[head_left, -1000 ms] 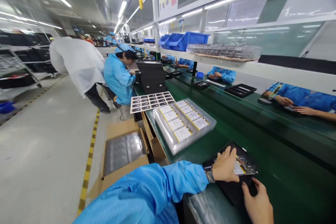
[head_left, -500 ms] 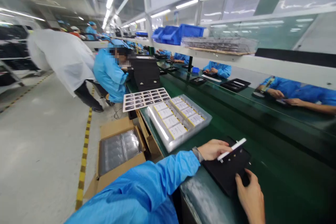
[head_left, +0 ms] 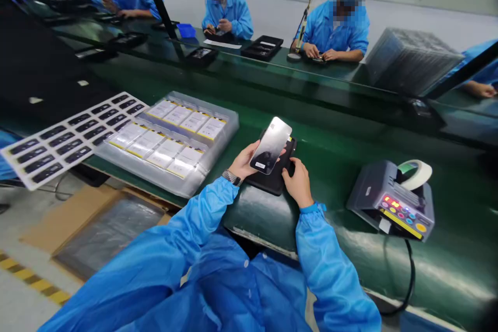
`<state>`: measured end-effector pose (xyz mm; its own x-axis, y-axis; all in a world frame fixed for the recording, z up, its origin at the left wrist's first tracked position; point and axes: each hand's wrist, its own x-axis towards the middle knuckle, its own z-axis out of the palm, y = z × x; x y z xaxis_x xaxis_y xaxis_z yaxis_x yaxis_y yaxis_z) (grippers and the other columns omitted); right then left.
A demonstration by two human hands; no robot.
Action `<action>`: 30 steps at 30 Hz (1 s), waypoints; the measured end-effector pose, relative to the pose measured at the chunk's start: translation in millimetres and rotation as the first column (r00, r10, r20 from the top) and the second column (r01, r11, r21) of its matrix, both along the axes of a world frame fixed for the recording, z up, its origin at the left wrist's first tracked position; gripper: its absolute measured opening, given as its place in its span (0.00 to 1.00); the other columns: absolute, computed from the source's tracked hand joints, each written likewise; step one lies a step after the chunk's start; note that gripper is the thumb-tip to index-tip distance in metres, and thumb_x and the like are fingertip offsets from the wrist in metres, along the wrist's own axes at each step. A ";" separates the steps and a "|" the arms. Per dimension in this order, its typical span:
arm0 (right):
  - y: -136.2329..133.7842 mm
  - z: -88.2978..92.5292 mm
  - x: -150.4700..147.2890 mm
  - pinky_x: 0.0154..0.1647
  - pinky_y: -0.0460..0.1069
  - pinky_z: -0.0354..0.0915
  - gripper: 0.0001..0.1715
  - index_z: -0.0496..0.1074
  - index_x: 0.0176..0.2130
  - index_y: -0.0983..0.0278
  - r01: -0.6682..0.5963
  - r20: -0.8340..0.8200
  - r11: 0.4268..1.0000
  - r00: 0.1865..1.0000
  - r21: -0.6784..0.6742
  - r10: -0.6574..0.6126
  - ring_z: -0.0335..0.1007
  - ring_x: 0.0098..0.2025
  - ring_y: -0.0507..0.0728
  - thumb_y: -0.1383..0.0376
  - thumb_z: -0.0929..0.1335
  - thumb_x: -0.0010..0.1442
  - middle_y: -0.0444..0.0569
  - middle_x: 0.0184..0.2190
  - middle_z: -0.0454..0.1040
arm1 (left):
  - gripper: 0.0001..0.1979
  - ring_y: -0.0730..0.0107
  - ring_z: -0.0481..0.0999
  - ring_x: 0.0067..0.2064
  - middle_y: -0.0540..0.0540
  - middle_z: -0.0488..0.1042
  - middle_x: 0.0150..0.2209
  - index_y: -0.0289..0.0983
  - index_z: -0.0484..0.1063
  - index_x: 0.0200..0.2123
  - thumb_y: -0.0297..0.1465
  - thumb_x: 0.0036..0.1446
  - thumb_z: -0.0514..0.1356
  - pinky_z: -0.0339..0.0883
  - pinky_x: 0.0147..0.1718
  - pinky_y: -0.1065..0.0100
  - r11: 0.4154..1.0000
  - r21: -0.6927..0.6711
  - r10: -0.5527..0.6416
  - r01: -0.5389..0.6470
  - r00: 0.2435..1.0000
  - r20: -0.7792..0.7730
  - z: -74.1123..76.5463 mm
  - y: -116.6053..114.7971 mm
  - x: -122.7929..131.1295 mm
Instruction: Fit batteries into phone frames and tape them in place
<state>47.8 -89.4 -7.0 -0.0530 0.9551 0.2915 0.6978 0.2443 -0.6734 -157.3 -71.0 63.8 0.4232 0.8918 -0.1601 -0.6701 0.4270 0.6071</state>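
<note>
In my left hand (head_left: 243, 162) is a smartphone (head_left: 274, 141), tilted up, its glossy face toward me and a small white label near its lower end. The fingers are closed round its edges. Under it lies a shallow black tray (head_left: 268, 182) on the green bench. My right hand (head_left: 297, 180) grips the tray's right edge between thumb and fingers. The phone hides much of the tray's inside. To the left of my hands, a clear plastic tray (head_left: 218, 153) holds several white battery-like packs with yellow edges.
A tape dispenser (head_left: 389, 199) with lit buttons and a cable stands on the right. A white sheet of black labels (head_left: 83, 129) overhangs the bench at left, above an open cardboard box (head_left: 70, 218). Across a divider, co-workers in blue (head_left: 336, 28) sit near stacked clear trays (head_left: 412, 59).
The view has swung right and down, bringing the tape dispenser in. The phone, seen edge-on before, now shows its glossy face in my left hand. My right hand stays at the black tray.
</note>
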 end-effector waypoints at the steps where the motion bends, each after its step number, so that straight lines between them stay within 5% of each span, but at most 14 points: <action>1: 0.0 0.0 0.2 0.62 0.63 0.65 0.25 0.68 0.57 0.66 -0.001 0.001 1.000 1.000 -0.004 0.001 0.69 0.58 0.68 0.61 0.66 0.62 0.61 0.55 0.74 | 0.32 0.44 0.70 0.66 0.30 0.74 0.61 0.27 0.60 0.70 0.42 0.71 0.48 0.66 0.63 0.44 1.000 -0.004 0.013 -0.013 1.000 -0.008 1.0 -0.6 -0.2; 13: -0.2 -0.6 0.5 0.63 0.65 0.65 0.25 0.68 0.58 0.65 -0.006 0.018 1.000 1.000 0.001 0.006 0.69 0.59 0.69 0.61 0.65 0.63 0.61 0.55 0.74 | 0.38 0.36 0.67 0.67 0.28 0.72 0.62 0.28 0.62 0.69 0.49 0.65 0.53 0.67 0.61 0.38 0.996 0.020 0.087 -0.087 0.996 0.000 -3.0 -5.7 -6.4; 20: 0.9 -3.8 1.4 0.63 0.65 0.65 0.26 0.69 0.58 0.65 0.000 0.011 1.000 1.000 -0.007 0.000 0.68 0.60 0.69 0.61 0.66 0.62 0.61 0.56 0.74 | 0.45 0.30 0.67 0.67 0.27 0.72 0.62 0.28 0.68 0.63 0.52 0.49 0.64 0.66 0.61 0.38 0.988 0.145 0.056 -0.054 0.998 -0.013 -17.3 -9.1 -13.6; 26: 0.9 -3.9 1.4 0.63 0.65 0.64 0.26 0.69 0.58 0.66 -0.001 0.023 1.000 1.000 -0.008 0.001 0.68 0.60 0.69 0.61 0.66 0.62 0.62 0.56 0.74 | 0.42 0.32 0.71 0.63 0.29 0.75 0.59 0.29 0.67 0.63 0.49 0.51 0.63 0.68 0.59 0.38 0.986 0.061 0.160 -0.156 0.985 -0.060 -24.0 -7.8 -17.0; 30: 0.1 -3.2 1.0 0.63 0.66 0.65 0.27 0.68 0.58 0.66 0.005 0.019 1.000 1.000 -0.010 -0.005 0.68 0.60 0.69 0.60 0.65 0.62 0.62 0.56 0.74 | 0.46 0.30 0.72 0.62 0.28 0.73 0.61 0.29 0.68 0.63 0.51 0.47 0.66 0.68 0.59 0.39 0.993 0.095 0.077 -0.075 0.997 -0.019 -25.2 -7.6 -18.2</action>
